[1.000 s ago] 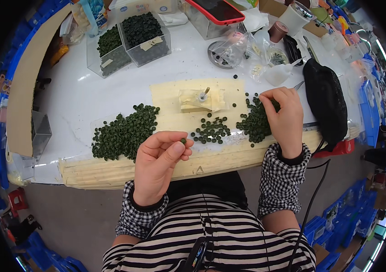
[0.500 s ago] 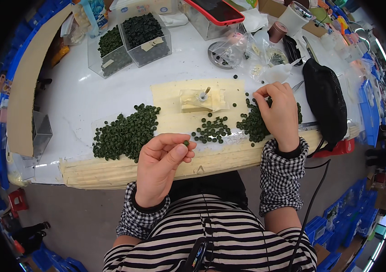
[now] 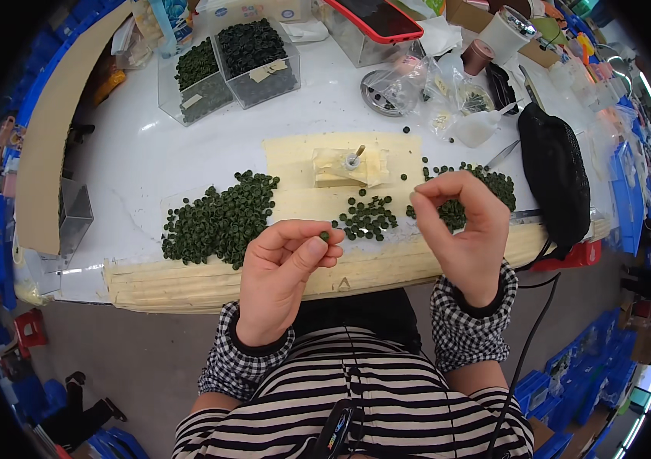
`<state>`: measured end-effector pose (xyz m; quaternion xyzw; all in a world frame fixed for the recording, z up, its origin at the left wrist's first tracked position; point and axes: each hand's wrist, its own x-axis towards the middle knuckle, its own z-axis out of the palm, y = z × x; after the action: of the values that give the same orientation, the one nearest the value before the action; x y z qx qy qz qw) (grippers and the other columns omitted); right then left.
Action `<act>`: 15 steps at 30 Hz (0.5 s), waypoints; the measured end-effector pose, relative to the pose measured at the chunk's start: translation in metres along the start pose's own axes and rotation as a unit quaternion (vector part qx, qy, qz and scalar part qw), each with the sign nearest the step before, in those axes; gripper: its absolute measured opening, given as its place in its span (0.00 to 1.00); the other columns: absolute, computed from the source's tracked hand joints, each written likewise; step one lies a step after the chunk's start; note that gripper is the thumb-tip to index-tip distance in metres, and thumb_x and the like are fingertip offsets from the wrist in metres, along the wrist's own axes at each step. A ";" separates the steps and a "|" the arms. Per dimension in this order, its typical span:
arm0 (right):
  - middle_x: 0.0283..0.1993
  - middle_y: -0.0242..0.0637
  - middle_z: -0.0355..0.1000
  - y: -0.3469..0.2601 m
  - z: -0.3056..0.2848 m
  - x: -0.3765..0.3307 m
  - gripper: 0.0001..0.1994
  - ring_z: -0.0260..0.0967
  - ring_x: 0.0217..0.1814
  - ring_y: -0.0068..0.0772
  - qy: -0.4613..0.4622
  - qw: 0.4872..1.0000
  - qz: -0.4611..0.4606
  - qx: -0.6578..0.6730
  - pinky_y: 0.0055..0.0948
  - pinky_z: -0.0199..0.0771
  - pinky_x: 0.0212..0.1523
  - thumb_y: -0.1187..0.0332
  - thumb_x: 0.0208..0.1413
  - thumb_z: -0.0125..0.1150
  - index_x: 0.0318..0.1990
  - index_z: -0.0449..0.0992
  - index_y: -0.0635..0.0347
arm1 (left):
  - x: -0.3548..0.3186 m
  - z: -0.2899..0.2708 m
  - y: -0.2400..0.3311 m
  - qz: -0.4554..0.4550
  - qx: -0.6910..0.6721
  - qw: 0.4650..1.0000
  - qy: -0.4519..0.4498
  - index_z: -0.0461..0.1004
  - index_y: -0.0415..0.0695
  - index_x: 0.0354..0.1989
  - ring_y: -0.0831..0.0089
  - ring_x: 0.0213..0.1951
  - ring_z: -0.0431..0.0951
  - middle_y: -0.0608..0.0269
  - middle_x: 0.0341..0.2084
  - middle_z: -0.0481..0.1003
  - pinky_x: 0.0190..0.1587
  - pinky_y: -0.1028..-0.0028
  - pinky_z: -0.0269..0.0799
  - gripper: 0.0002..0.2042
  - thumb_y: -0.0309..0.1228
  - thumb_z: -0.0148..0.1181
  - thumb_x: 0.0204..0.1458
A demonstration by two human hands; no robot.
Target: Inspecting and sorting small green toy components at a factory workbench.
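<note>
Loosely heaped discs point(image 3: 222, 222) top a white table point(image 3: 142, 149) above grey floor point(image 3: 157, 359).

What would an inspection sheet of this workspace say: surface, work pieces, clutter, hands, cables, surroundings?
Surface: white tabletop, cream front edge.
Work pieces: small round green pieces in a left heap, middle cluster and right heap; taped block beyond the cluster.
Clutter: two filled clear bins, phone, plastic bags, black mesh pouch.
Hands: left hand pinches a green piece; right hand near the right heap, its grip unclear.
Cables: black cable below the table's right front edge.
Surroundings: grey floor, blue crates.
</note>
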<state>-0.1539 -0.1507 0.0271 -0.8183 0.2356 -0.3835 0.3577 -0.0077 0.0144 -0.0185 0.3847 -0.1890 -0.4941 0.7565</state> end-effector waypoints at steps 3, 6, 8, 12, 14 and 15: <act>0.29 0.37 0.75 -0.012 0.019 -0.008 0.05 0.73 0.28 0.29 -0.031 0.998 -0.032 0.044 0.24 0.72 0.30 0.80 0.44 0.68 0.29 0.78 0.64 | -0.001 0.001 -0.001 0.014 -0.011 1.000 -0.011 0.73 0.37 0.47 0.68 0.46 0.78 0.50 0.46 0.77 0.51 0.72 0.74 0.09 0.24 0.55 0.59; 0.29 0.36 0.75 -0.015 0.032 -0.012 0.05 0.72 0.29 0.29 -0.016 0.998 -0.058 0.034 0.24 0.72 0.29 0.79 0.44 0.69 0.30 0.79 0.63 | 0.000 0.006 -0.004 0.033 -0.044 0.998 -0.042 0.73 0.36 0.47 0.65 0.53 0.75 0.48 0.50 0.74 0.57 0.68 0.71 0.09 0.23 0.54 0.60; 0.29 0.36 0.75 -0.014 0.039 -0.013 0.06 0.72 0.29 0.30 -0.006 0.997 -0.078 0.029 0.25 0.71 0.28 0.79 0.43 0.69 0.31 0.80 0.62 | 0.000 0.005 -0.007 0.044 -0.061 0.995 -0.058 0.73 0.36 0.47 0.64 0.55 0.73 0.48 0.51 0.73 0.59 0.66 0.69 0.09 0.23 0.54 0.60; 0.30 0.37 0.76 -0.015 0.047 -0.016 0.08 0.73 0.31 0.30 0.010 0.996 -0.075 0.051 0.25 0.73 0.30 0.80 0.43 0.68 0.34 0.81 0.63 | 0.001 0.002 -0.006 0.053 -0.066 0.995 -0.051 0.72 0.37 0.48 0.64 0.56 0.72 0.48 0.52 0.73 0.61 0.65 0.68 0.09 0.23 0.53 0.60; 0.30 0.38 0.76 -0.012 0.050 -0.018 0.09 0.74 0.31 0.31 0.007 0.996 -0.063 0.068 0.25 0.73 0.31 0.81 0.43 0.68 0.35 0.81 0.63 | 0.001 0.002 -0.004 0.052 -0.065 0.996 -0.041 0.72 0.37 0.48 0.64 0.56 0.72 0.48 0.52 0.73 0.61 0.65 0.68 0.09 0.23 0.53 0.60; 0.31 0.38 0.76 -0.011 0.051 -0.019 0.09 0.74 0.32 0.31 0.005 0.995 -0.058 0.076 0.24 0.74 0.32 0.82 0.44 0.67 0.35 0.81 0.64 | 0.001 0.002 -0.004 0.049 -0.067 0.996 -0.041 0.71 0.37 0.48 0.64 0.56 0.72 0.47 0.52 0.72 0.61 0.65 0.68 0.09 0.23 0.53 0.60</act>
<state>-0.1236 -0.1106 0.0044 -0.7988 0.1599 -0.4248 0.3948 -0.0112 0.0116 -0.0205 0.3030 -0.2049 -0.4831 0.7955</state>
